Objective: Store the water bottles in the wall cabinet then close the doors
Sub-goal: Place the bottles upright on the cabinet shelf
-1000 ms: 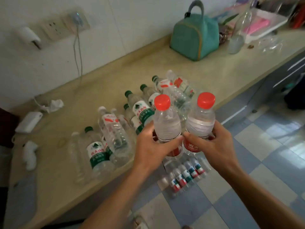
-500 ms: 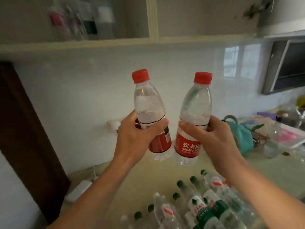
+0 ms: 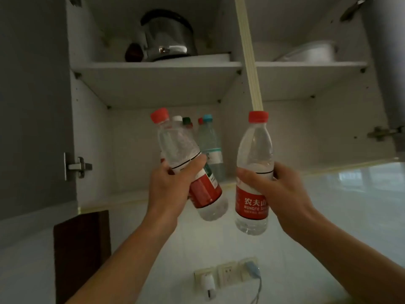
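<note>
A person raises two red-capped water bottles toward the open wall cabinet (image 3: 92,137). The left hand (image 3: 169,189) grips one bottle (image 3: 188,163), tilted with its cap toward 11 o'clock; the right hand (image 3: 276,189) grips the other bottle (image 3: 254,172), held upright — fingers curled round each. At 12 o'clock, stored bottles (image 3: 210,145) stand on the lower shelf; a kettle (image 3: 166,38) and a white pot (image 3: 311,53) sit on the upper one.

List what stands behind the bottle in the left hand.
Behind the left-hand bottle, several bottles stand on the lower cabinet shelf: a blue-capped bottle plus white, green and red caps. Their bodies are mostly covered.
</note>
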### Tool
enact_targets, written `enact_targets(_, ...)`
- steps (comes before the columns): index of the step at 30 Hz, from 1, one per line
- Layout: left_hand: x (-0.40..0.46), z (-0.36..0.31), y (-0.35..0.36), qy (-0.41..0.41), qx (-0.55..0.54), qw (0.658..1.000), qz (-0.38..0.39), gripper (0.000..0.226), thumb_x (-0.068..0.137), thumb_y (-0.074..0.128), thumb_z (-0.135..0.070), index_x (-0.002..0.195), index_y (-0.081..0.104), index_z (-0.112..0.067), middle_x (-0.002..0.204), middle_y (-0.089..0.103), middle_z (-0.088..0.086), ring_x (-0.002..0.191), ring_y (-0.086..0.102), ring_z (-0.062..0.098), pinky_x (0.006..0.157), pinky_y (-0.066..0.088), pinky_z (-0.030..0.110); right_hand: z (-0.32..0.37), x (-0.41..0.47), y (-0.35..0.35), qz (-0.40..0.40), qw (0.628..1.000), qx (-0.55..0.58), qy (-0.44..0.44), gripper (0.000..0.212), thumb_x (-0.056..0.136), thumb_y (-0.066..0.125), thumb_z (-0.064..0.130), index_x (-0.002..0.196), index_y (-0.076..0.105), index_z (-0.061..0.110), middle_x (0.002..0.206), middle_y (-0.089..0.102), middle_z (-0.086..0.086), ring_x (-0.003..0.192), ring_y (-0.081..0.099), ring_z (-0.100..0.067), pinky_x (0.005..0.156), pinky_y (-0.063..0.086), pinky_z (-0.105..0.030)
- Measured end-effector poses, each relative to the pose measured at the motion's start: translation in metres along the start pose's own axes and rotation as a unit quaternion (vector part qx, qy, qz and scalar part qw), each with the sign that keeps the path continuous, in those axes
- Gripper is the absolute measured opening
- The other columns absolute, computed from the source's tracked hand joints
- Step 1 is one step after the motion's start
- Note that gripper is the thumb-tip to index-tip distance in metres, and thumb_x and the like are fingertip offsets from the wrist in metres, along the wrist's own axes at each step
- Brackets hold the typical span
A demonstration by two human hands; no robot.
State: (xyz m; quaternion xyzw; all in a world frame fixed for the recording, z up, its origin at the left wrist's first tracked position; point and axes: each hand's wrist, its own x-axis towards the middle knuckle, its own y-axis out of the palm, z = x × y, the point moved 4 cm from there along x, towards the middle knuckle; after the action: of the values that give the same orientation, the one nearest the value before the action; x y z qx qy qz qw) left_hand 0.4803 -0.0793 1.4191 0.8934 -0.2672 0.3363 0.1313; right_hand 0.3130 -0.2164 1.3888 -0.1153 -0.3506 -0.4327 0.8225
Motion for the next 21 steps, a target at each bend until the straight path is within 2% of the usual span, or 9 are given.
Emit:
enact_targets(3, 0.028, -0.019, 0.001, 0.019, 0.034, 0.999, -0.013, 0.030, 0.073, 0.084, -0.046, 0.094, 0.076, -0.027, 0.081, 0.078, -0.010, 0.072, 0.074, 0.006, 0.057, 0.056, 0.024, 0.009, 0.034, 0.011, -0.006, 1.000, 0.000, -0.014, 0.051, 0.062, 0.085, 0.053, 0.102, 0.070, 0.026, 0.086, 0.078, 0.004, 0.078, 0.076, -0.015, 0.071, 0.061, -0.040)
enact_targets(5, 0.046, -0.026, 0.006, 0.032, 0.071, 0.997, -0.023, 0.036, 0.070, 0.086, -0.048, 0.097, 0.076, -0.026, 0.083, 0.078, -0.009, 0.076, 0.075, 0.009, 0.070, 0.059, 0.031, 0.012, 0.059, 0.014, -0.013, 1.000, 0.006, -0.022, 0.039, 0.070, 0.085, 0.044, 0.101, 0.069, 0.026, 0.083, 0.077, 0.004, 0.075, 0.076, -0.014, 0.073, 0.061, -0.042)
enact_targets(7, 0.063, -0.029, 0.014, 0.038, 0.113, 0.993, -0.025, 0.036, 0.068, 0.086, -0.050, 0.093, 0.077, -0.026, 0.082, 0.078, -0.007, 0.077, 0.075, 0.012, 0.075, 0.062, 0.036, 0.014, 0.082, 0.014, -0.023, 0.999, 0.006, -0.025, 0.035, 0.072, 0.086, 0.041, 0.099, 0.069, 0.026, 0.081, 0.077, 0.005, 0.073, 0.076, -0.014, 0.072, 0.062, -0.042)
enact_targets(11, 0.094, -0.028, 0.031, 0.060, 0.224, 0.972, -0.041, 0.034, 0.068, 0.085, -0.054, 0.087, 0.071, -0.029, 0.081, 0.074, -0.009, 0.072, 0.071, 0.008, 0.064, 0.057, 0.027, 0.009, 0.119, 0.016, -0.033, 0.999, -0.010, -0.018, 0.035, 0.073, 0.086, 0.040, 0.099, 0.067, 0.026, 0.082, 0.076, 0.001, 0.071, 0.076, -0.015, 0.067, 0.061, -0.038)
enact_targets(14, 0.106, -0.021, 0.046, 0.069, 0.268, 0.959, -0.056, 0.044, 0.070, 0.085, -0.054, 0.100, 0.067, -0.028, 0.087, 0.070, -0.008, 0.078, 0.068, 0.011, 0.070, 0.057, 0.030, 0.001, 0.139, 0.020, -0.020, 0.999, -0.037, -0.018, 0.034, 0.074, 0.086, 0.040, 0.097, 0.067, 0.025, 0.079, 0.075, 0.002, 0.064, 0.074, -0.011, 0.054, 0.056, -0.027)
enact_targets(18, 0.104, -0.008, 0.056, 0.106, 0.288, 0.948, -0.087, 0.059, 0.071, 0.080, -0.063, 0.112, 0.060, -0.026, 0.093, 0.066, -0.009, 0.080, 0.065, 0.010, 0.070, 0.058, 0.037, -0.016, 0.155, 0.027, -0.007, 0.999, -0.035, -0.002, 0.032, 0.077, 0.085, 0.037, 0.099, 0.067, 0.023, 0.078, 0.075, 0.001, 0.062, 0.074, -0.012, 0.051, 0.056, -0.026)
enact_targets(20, 0.104, -0.005, 0.057, 0.125, 0.328, 0.930, -0.107, 0.068, 0.071, 0.074, -0.070, 0.117, 0.059, -0.023, 0.091, 0.056, -0.014, 0.075, 0.057, 0.004, 0.060, 0.049, 0.028, -0.022, 0.163, 0.029, -0.012, 0.999, -0.041, 0.000, 0.035, 0.077, 0.084, 0.038, 0.102, 0.067, 0.021, 0.081, 0.075, 0.001, 0.065, 0.074, -0.014, 0.054, 0.057, -0.028)
enact_targets(21, 0.104, -0.005, 0.057, 0.132, 0.354, 0.919, -0.115, 0.074, 0.071, 0.073, -0.072, 0.123, 0.058, -0.021, 0.095, 0.055, -0.012, 0.078, 0.056, 0.005, 0.061, 0.045, 0.026, -0.024, 0.166, 0.030, -0.017, 0.999, -0.051, -0.006, 0.039, 0.077, 0.084, 0.039, 0.106, 0.065, 0.020, 0.084, 0.074, 0.001, 0.069, 0.074, -0.016, 0.055, 0.057, -0.027)
